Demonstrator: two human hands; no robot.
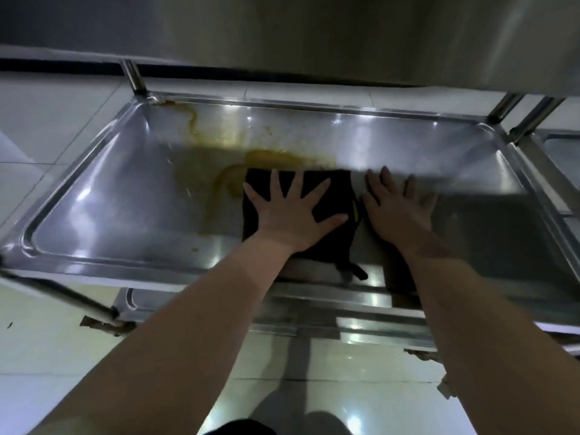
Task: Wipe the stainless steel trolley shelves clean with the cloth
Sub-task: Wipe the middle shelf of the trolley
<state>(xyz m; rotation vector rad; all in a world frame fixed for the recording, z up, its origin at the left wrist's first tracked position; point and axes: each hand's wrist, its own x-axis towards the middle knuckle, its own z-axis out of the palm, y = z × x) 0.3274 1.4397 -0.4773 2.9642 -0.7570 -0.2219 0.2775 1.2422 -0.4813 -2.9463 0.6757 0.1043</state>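
A stainless steel trolley shelf (110,208) with a raised rim fills the middle of the head view. A yellow-brown stain (238,158) runs from its far left corner to the centre. A black folded cloth (332,196) lies flat on the shelf, just in front of the stain. My left hand (288,215) presses down on the cloth with fingers spread straight. My right hand (398,208) rests flat on the bare steel just right of the cloth, fingers straight.
The trolley's upper shelf (345,32) overhangs the far side on steel posts (135,76). A lower shelf (329,312) shows beneath the front rim. Another steel trolley (561,152) stands at the right. A pale glossy tiled floor (47,356) surrounds everything.
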